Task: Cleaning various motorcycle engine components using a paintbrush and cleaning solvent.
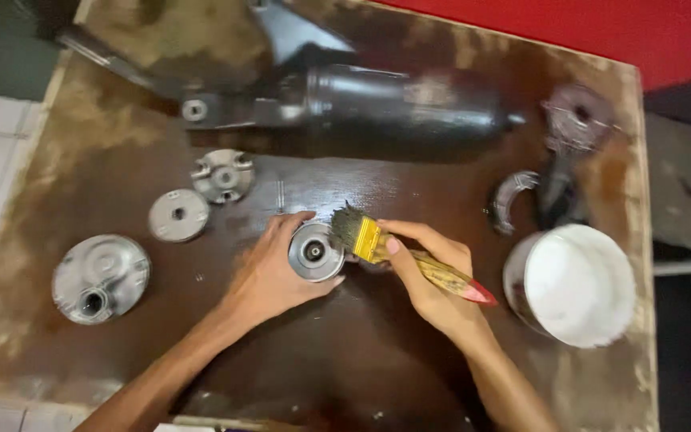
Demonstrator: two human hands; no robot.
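- Round metal part sits at the middle of our dark, stained worktable; going left to right, we first pass a domed metal cover near the left edge, then a flat disc and a lugged hub piece above it.
- Our left hand comes next, its fingers curled around the left rim of the round part and pressing it down onto the table.
- The part looks like a small silver pulley or clutch face: a bright, smooth ring with a dark bore at its centre, lying flat, face up.
- Our right hand has thumb and fingers pinched on the paintbrush, whose dirty bristles touch the part's upper right edge.
- To brush well, we judge it best to keep the part pinned firm, work the bristles around the rim and into the bore, and turn the part bit by bit.
- Behind lies a long black exhaust muffler; to the right a curved brake-shoe piece and a white bucket.
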